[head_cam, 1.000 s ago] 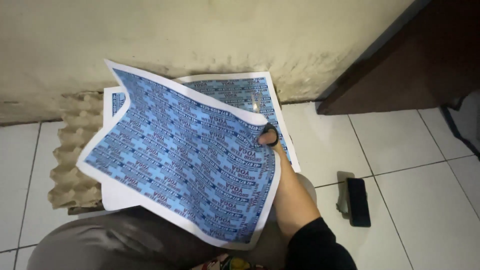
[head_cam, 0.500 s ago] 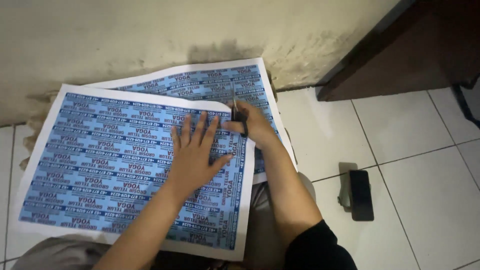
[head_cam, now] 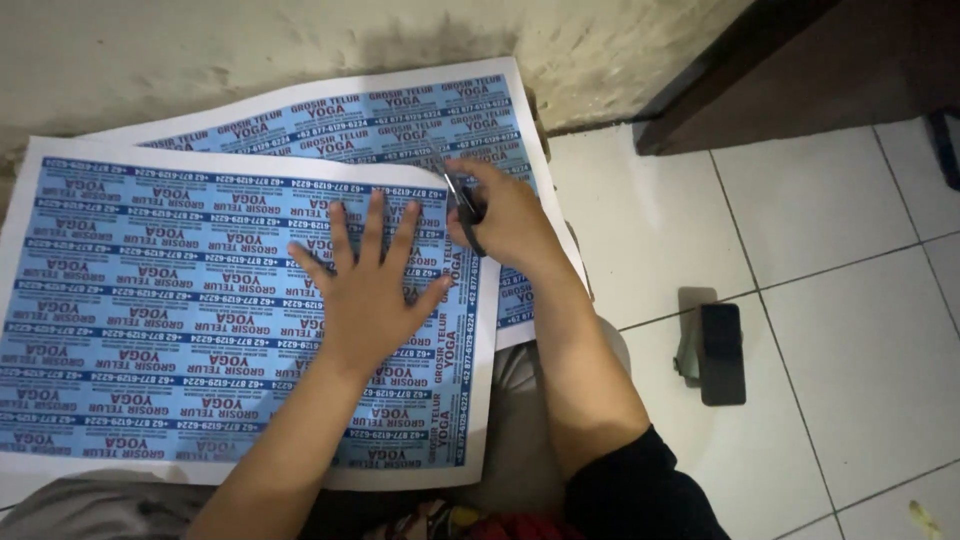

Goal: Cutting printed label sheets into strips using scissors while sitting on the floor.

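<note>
While our left hand [head_cam: 368,290] lies spread flat on the floppy blue sheet [head_cam: 180,310], our right hand's [head_cam: 505,225] grip pinches scissors [head_cam: 462,205] at its top edge, so we'd hold near the cut.

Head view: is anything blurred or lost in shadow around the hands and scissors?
Head view: sharp overall, soft even light; blue printed paper sheet crisp; left hand casts faint shadow; black-handled scissors in right hand small, partly hidden; dark wooden door underexposed.
</note>
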